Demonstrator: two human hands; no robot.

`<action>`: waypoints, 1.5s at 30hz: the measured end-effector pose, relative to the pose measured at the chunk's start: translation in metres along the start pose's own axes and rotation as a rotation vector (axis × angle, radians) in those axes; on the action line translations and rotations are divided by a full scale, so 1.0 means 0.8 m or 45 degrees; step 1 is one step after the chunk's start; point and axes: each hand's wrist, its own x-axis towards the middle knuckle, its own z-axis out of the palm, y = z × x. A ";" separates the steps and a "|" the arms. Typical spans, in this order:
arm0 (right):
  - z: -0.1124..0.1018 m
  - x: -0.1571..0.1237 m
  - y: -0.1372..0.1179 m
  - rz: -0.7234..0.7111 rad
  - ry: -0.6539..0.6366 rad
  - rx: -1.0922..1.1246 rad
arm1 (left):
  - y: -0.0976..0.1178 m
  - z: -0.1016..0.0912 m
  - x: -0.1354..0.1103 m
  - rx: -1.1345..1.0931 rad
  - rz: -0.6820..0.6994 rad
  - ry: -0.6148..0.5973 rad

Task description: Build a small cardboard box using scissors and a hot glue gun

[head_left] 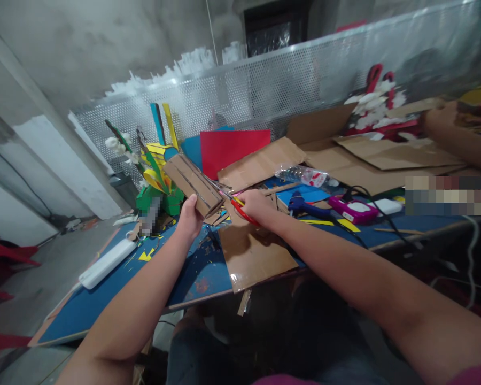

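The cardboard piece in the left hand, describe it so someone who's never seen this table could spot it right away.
Start at the blue table and find the person's left hand raised above its middle. It grips a brown cardboard piece with dark lines across it, met by red-handled scissors in the right hand. Unlike the other cardboard sheets, it is held up, not lying flat.

Even, moderately bright light falls from above on the blue worktop (pixel 104 299), with glare on the far perforated metal screen (pixel 288 80). Wide-angle distortion bends the edges; near forearms blur softly, and shadows stay faint.
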 end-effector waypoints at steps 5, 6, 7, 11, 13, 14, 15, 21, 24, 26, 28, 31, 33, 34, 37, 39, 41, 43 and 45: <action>0.006 0.002 0.004 -0.018 0.016 0.051 | 0.001 0.000 -0.003 0.020 0.009 -0.009; 0.007 0.002 0.005 -0.029 0.013 0.068 | 0.001 0.000 -0.003 0.027 0.007 -0.009; 0.008 0.002 0.007 -0.041 0.007 0.088 | 0.002 -0.001 -0.003 0.030 0.006 -0.002; 0.007 0.000 0.010 -0.072 -0.021 0.171 | 0.003 -0.005 -0.002 0.008 0.018 0.040; 0.004 -0.002 0.011 -0.070 -0.029 0.201 | 0.003 -0.006 0.000 0.037 0.027 0.037; 0.003 -0.003 0.011 -0.065 -0.032 0.213 | 0.002 -0.007 0.000 0.071 0.034 0.023; 0.002 -0.003 0.011 -0.058 -0.035 0.222 | 0.001 -0.006 0.000 0.109 0.042 0.005; 0.008 0.003 0.015 0.002 -0.021 0.228 | -0.007 -0.001 -0.006 0.175 0.035 -0.104; 0.010 0.005 0.016 0.023 -0.002 0.208 | -0.007 0.000 -0.008 0.176 0.022 -0.125; 0.009 0.004 0.016 0.036 0.013 0.190 | -0.007 0.000 -0.009 0.175 0.013 -0.126; 0.005 0.002 0.013 0.049 0.045 0.168 | -0.007 0.001 -0.009 0.162 0.008 -0.123; -0.002 -0.003 0.008 0.075 0.093 0.136 | -0.008 0.003 -0.010 0.112 0.008 -0.122; -0.005 -0.006 0.004 0.076 0.097 0.140 | -0.009 0.005 -0.011 0.074 0.009 -0.106; -0.006 -0.007 0.003 0.069 0.091 0.152 | -0.010 0.005 -0.012 0.057 0.013 -0.094; -0.005 -0.008 0.002 0.043 0.103 0.190 | -0.011 0.006 -0.011 0.027 0.031 -0.054; -0.004 -0.008 0.003 0.014 0.116 0.208 | -0.011 0.006 -0.011 0.026 0.033 -0.040; -0.002 -0.007 0.004 -0.022 0.124 0.220 | -0.011 0.006 -0.010 0.029 0.032 -0.047; -0.001 -0.006 0.005 -0.050 0.127 0.232 | -0.010 0.006 -0.010 0.025 0.030 -0.058; 0.000 -0.005 0.007 -0.064 0.134 0.253 | -0.007 0.005 -0.009 0.004 0.025 -0.042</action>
